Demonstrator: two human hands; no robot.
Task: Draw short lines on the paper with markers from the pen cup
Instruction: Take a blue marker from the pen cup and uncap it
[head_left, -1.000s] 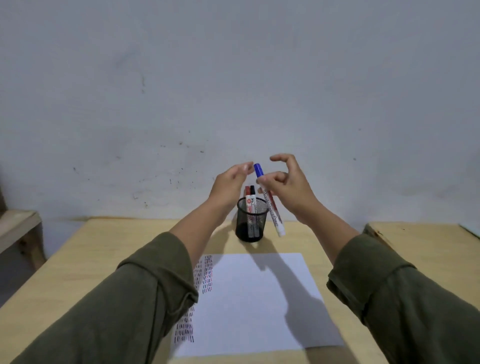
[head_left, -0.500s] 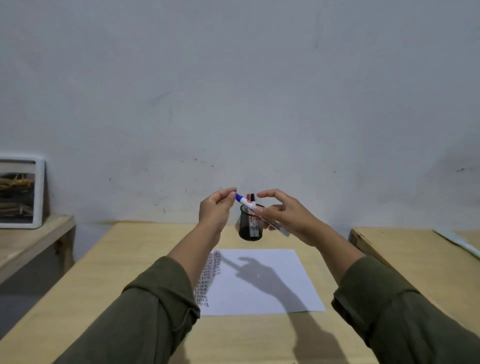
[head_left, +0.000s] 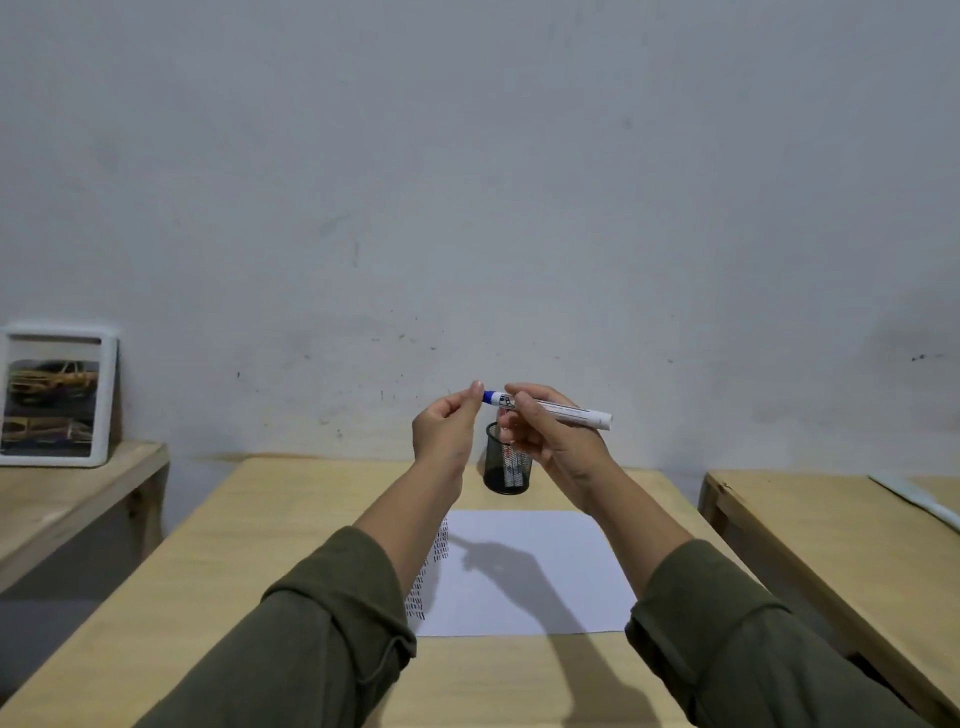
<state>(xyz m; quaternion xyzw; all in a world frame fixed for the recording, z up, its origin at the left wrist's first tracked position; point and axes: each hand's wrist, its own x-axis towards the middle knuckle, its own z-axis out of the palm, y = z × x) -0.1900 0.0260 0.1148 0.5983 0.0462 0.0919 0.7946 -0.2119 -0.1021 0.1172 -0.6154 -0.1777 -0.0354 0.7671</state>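
Observation:
A white marker with a blue cap (head_left: 563, 412) is held almost level above the table, cap end to the left. My right hand (head_left: 553, 439) grips its barrel. My left hand (head_left: 447, 428) pinches the blue cap between thumb and fingertips. Just behind and below the hands stands the black mesh pen cup (head_left: 506, 465) with markers inside. The white paper (head_left: 524, 571) lies on the wooden table (head_left: 249, 571) in front of the cup, with columns of short dark lines along its left edge, partly hidden by my left forearm.
A second wooden table (head_left: 831, 530) stands to the right with a pale flat object at its far edge. On a low bench (head_left: 67, 493) at the left leans a white-framed picture (head_left: 54, 397). A grey wall runs behind everything.
The marker has swung from steeply tilted to nearly level, held higher above the cup. My left hand has closed onto its blue cap. The camera view has tilted up and back.

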